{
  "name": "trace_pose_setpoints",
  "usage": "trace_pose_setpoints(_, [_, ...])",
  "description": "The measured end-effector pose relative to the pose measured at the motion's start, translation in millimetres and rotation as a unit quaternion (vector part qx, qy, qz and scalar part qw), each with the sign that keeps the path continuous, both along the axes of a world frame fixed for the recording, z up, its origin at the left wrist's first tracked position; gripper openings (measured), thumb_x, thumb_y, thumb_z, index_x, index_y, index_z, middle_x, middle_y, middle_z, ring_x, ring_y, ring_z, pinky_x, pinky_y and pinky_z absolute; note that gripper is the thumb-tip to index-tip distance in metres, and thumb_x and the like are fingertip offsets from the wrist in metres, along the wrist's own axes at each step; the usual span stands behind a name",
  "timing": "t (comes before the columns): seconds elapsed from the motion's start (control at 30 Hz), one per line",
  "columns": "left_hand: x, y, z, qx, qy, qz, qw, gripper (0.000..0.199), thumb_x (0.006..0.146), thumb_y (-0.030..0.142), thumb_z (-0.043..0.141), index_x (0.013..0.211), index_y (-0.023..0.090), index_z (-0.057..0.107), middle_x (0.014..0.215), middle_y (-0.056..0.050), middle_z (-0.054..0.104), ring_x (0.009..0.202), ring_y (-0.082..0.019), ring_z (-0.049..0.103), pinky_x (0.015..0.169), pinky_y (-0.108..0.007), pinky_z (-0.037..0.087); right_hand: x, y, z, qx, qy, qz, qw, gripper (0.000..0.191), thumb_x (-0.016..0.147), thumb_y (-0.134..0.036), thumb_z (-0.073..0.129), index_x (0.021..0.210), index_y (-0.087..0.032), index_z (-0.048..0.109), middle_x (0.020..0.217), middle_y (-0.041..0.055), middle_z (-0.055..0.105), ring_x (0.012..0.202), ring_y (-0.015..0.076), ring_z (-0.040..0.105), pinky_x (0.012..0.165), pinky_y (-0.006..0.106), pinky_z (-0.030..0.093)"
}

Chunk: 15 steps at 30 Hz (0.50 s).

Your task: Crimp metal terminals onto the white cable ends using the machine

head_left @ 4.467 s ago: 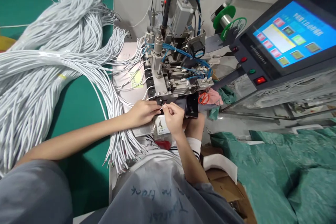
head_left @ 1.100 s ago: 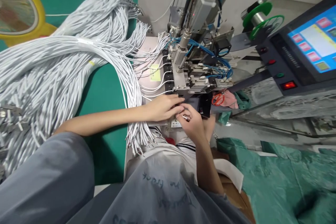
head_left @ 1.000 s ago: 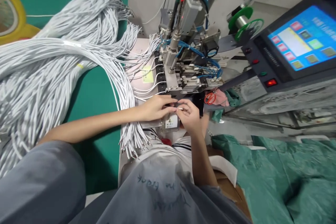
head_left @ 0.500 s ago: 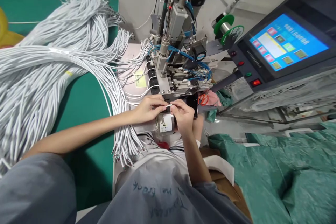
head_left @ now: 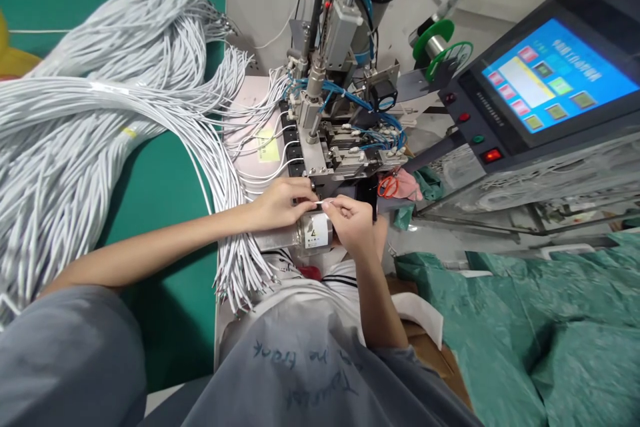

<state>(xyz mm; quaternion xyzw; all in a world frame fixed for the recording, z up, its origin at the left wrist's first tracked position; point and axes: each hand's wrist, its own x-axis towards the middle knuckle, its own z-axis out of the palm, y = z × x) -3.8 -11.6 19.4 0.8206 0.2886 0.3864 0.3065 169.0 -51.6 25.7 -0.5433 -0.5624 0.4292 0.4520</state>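
A: Biggest first?

B: Green desk [head_left: 155, 180], filling the left side. A heap of white cables [head_left: 125, 47] is sprawling over it; one bundle is curving toward the lap, its ends fanning out by the desk's right edge.

A: Next down?

B: A metal machine [head_left: 325, 103] is standing right of the heap, with white leads running into its left flank. Farther right, a control panel [head_left: 560, 77] is showing a lit blue screen.

A: Hands?

B: Working close together, just in front of the machine. Left hand [head_left: 283, 203] is pinching with thumb and fingertips; right hand [head_left: 353, 217] is pinching too, on the same thing. Just below them in view, a labelled container [head_left: 316, 232] is sitting.

A: And what are they pinching?

B: A slim white strand [head_left: 321, 202], bridging the gap between both sets of fingertips. Its long axis is running left to right, nearly level in view. Which way the tip is pointing, I cannot tell; fingers are covering both ends.
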Motion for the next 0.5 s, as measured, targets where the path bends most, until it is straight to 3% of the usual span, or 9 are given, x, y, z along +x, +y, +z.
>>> trace_pose_setpoints(0.27, [3, -3, 0.3, -0.077, -0.025, 0.02, 0.996, 0.014, 0.078, 0.016, 0.06, 0.065, 0.013, 0.06, 0.061, 0.002, 0.054, 0.057, -0.008, 0.05, 0.055, -0.019, 0.039, -20, 1, -18.5, 0.101, 0.061, -0.07, 0.991, 0.017, 0.076, -0.025, 0.061, 0.063, -0.014, 0.065, 0.054, -0.0037, 0.037, 0.051, 0.0088, 0.036, 0.048, 0.025, 0.03])
trace_pose_setpoints(0.37, [1, -2, -0.9, 0.008, -0.001, 0.024, 1.0, 0.013, 0.081, 0.014, 0.055, 0.069, 0.013, 0.061, 0.064, 0.0, 0.054, 0.059, -0.009, 0.05, 0.056, -0.02, 0.039, -19, -1, -15.8, 0.155, -0.026, -0.093, 0.983, 0.017, 0.079, -0.023, 0.059, 0.065, -0.014, 0.065, 0.053, -0.0049, 0.032, 0.05, 0.0082, 0.032, 0.049, 0.025, 0.028])
trace_pose_setpoints(0.5, [-4, 2, -3.5, 0.191, 0.098, 0.017, 0.977, 0.023, 0.083, 0.007, 0.043, 0.072, 0.012, 0.062, 0.067, -0.004, 0.053, 0.06, -0.012, 0.047, 0.052, -0.022, 0.035, -9, 4, -10.0, 0.154, -0.117, -0.018, 0.981, 0.026, 0.08, -0.021, 0.056, 0.054, -0.015, 0.056, 0.051, -0.0053, 0.03, 0.049, 0.008, 0.03, 0.05, 0.025, 0.027])
